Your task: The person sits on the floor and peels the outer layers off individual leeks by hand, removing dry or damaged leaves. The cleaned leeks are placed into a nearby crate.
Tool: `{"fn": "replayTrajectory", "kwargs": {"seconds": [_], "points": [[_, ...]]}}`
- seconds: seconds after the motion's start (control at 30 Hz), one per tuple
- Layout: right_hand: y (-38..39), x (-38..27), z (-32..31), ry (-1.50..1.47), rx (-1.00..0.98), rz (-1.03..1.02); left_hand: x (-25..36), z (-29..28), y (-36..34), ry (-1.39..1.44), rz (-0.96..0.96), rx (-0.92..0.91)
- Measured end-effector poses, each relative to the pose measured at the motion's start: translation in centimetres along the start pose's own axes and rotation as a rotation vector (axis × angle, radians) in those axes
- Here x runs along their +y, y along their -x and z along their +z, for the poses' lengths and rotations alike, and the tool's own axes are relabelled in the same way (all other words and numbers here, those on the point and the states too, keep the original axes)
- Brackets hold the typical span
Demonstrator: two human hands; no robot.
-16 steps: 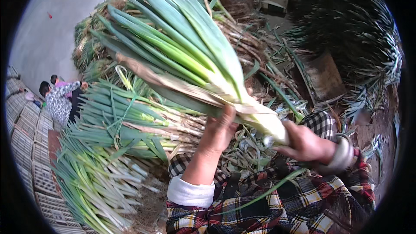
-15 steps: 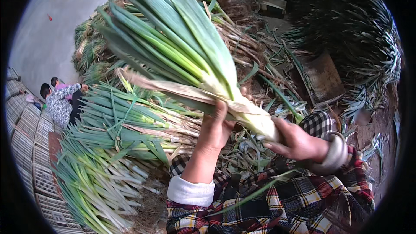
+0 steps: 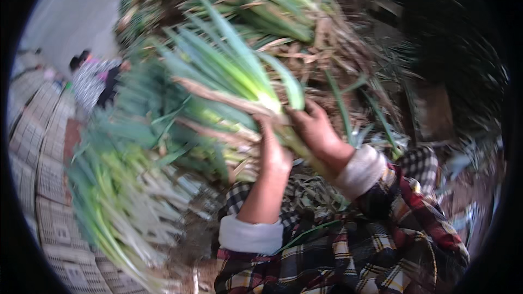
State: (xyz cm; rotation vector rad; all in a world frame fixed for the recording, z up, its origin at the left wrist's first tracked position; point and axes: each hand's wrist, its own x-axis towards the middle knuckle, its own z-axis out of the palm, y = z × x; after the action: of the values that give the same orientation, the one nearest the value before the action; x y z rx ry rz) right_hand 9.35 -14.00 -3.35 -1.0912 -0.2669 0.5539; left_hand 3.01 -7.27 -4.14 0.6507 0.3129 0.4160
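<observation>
A big leek, with fanned green leaves and a pale stalk, is held up before me, leaves pointing to the far left. My left hand is closed round its stalk from the left, thumb uppermost. On the other side my right hand is closed at the base of the leaves, fingers by a dry tan leaf that hangs off the plant. The stalk's lower end runs down under my right wrist. Motion blurs the picture, so exact finger contact is hard to read.
Leeks with pale stalks lie to the left, and a leafy heap is at the far side. Trimmed scraps lie by my checked knees. Crates line the left edge; two people are beyond. Dark leaves fill the far right.
My right hand has slid from the stalk's lower end up to the leaf base. The leek sits lower in view, and the whole scene has shifted with my head.
</observation>
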Motion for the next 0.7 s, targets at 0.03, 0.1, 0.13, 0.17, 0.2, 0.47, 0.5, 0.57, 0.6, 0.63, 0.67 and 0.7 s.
{"fn": "replayTrajectory", "kwargs": {"seconds": [0.03, 0.1, 0.13, 0.17, 0.2, 0.47, 0.5, 0.57, 0.6, 0.63, 0.67, 0.7], "points": [[0.5, -0.3, 0.5, -0.060, 0.056, -0.010, -0.2, -0.9, -0.1, -0.026, 0.035, 0.007], [0.5, 0.4, -0.1, -0.101, 0.077, 0.074, 0.0, -2.6, -1.1, 0.035, 0.174, 0.135], [1.5, -1.0, 0.3, -0.100, 0.147, 0.078, 1.1, -3.1, -1.8, 0.149, 0.243, 0.216], [2.0, -0.8, -2.8, 0.004, 0.050, 0.029, 3.0, -2.8, -1.7, 0.218, 0.265, 0.203], [2.8, -1.7, -2.5, -0.044, 0.267, 0.113, 4.9, -3.0, -1.6, 0.270, 0.290, 0.184], [7.7, 0.1, -12.8, 0.786, -0.375, 0.185, 10.2, -5.9, 0.2, 0.269, 0.492, 0.177], [8.5, -0.7, -10.4, 0.700, -0.509, 0.229, 10.0, -5.3, 0.4, 0.348, 0.470, 0.162], [9.8, 0.1, -7.9, 0.441, -0.740, 0.351, 9.4, -4.8, 0.0, 0.297, 0.456, 0.297], [10.4, 0.4, -5.7, 0.635, -0.661, 0.481, 10.0, -5.1, 0.8, 0.279, 0.470, 0.386], [10.9, 1.7, -5.5, 0.589, -0.658, 0.438, 11.2, -3.9, 2.6, 0.241, 0.353, 0.305], [11.2, 2.4, -5.6, 0.682, -0.670, 0.412, 10.9, -6.1, 0.7, 0.451, 0.278, 0.440], [11.3, 3.2, -5.4, 0.645, -0.695, 0.377, 10.5, -7.8, 0.6, 0.498, 0.314, 0.256]]}}
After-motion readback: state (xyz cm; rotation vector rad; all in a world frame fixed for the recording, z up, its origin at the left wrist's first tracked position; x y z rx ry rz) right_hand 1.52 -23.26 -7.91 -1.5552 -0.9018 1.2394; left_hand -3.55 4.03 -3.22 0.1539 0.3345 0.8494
